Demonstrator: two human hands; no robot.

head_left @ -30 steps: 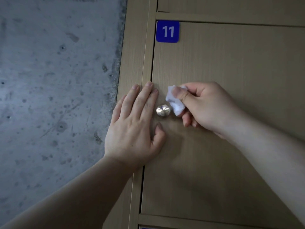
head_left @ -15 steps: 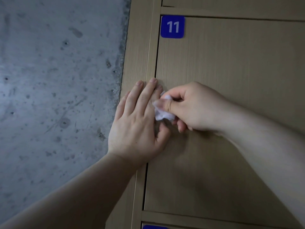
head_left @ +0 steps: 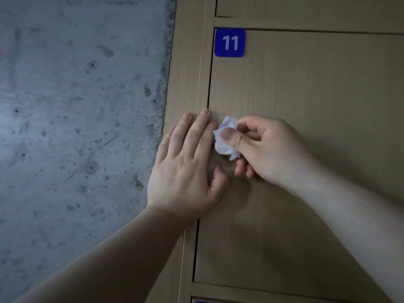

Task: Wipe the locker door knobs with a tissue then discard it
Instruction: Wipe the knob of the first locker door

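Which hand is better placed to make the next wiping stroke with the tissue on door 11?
Right. The right hand pinches the crumpled tissue against the door, so it can probably wipe at once. The left hand lies flat beside it, fingers straight, holding nothing.

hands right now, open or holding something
left hand: open, fingers straight, flat against the locker door
right hand: closed, pinching the tissue

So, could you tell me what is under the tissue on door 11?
The tissue, pinched by the right hand, is held at the door; whatever sits beneath it is covered, so no knob shows.
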